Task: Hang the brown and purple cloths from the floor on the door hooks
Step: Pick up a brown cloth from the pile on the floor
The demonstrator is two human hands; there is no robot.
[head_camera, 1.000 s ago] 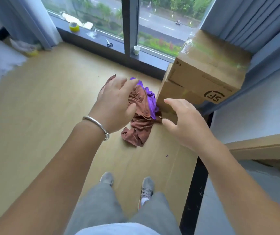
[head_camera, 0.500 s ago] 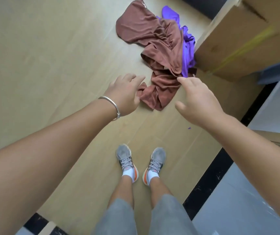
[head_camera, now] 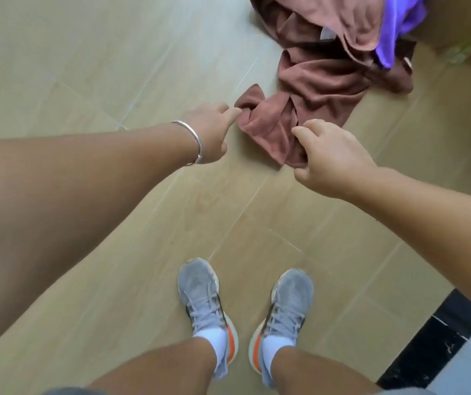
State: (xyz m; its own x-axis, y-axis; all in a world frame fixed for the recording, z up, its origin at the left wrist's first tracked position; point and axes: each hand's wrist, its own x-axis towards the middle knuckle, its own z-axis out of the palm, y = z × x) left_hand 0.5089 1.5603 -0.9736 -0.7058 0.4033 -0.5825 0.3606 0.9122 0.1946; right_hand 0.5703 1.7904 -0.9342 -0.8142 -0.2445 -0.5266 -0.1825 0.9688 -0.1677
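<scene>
A crumpled brown cloth (head_camera: 322,81) lies on the wooden floor at the upper right. A purple cloth (head_camera: 393,29) lies partly under it by the top edge. My left hand (head_camera: 211,129), with a silver bangle on the wrist, pinches the near left corner of the brown cloth. My right hand (head_camera: 325,155) grips the near edge of the same cloth, fingers curled under the fabric. No door or hooks are in view.
A cardboard box (head_camera: 462,27) stands at the top right, right behind the cloths. My two grey shoes (head_camera: 245,306) stand on the light wooden floor (head_camera: 86,67). A black threshold strip (head_camera: 439,346) and grey tiles lie at the bottom right.
I have bent lower, and the camera has tilted down to the floor. Both hands have dropped onto the near end of the brown cloth and taken hold of it.
</scene>
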